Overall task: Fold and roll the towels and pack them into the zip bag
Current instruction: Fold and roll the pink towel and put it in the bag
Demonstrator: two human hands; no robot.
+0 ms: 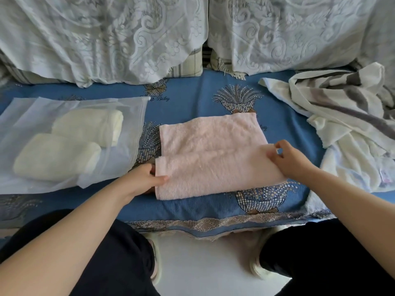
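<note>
Two hands at work on a pink towel [210, 154] near the front edge of a sofa seat covered in a blue printed cover [188, 97]. Readable on that cover: the script word "Baby" [162, 98] behind the towel, toward the back edge; the letters before it too faint to make out. Long axis of the towel running left to right, its near portion folded back over the far portion as a band across the width. Left hand [145, 178] at the towel's left end, thumb on top and fingers tucked beneath, pinching the folded layer. Right hand [288, 159] at the right end, thumb and fingertips nipping the upper corner of the fold, wrist low, forearm angled in from the lower right. Toward the left edge, a translucent white zip bag [70, 116] lying flat, with two cream rolled towels [57, 161] inside, side by side. At the right edge, a crumpled heap of white and grey-striped towels [342, 116].
</note>
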